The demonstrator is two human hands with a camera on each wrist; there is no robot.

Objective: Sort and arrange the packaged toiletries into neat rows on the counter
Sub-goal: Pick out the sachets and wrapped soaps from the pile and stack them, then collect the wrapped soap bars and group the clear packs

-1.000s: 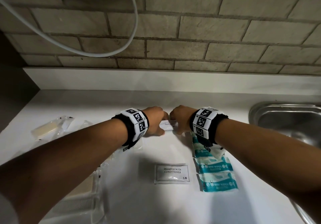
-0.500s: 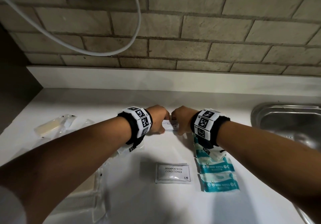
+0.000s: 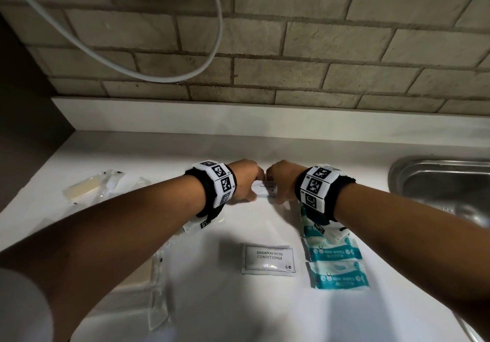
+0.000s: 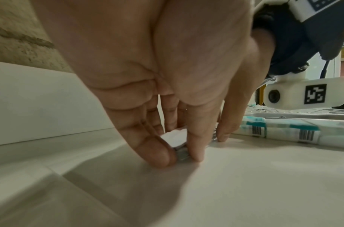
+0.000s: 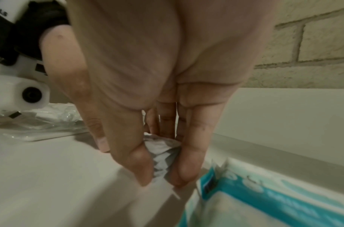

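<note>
Head view, hands (image 3: 265, 180) pinching white sachet (image 3: 266, 190) ends, long axis left-right

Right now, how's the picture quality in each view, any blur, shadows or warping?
Head view: dim and wide-angle, brick lines bowing, forearms casting shadows on the counter, shampoo sachet print still sharp. Left wrist view: left hand fills the frame, near counter soft. Right wrist view: right hand looms, wipes pack smeared.
</note>
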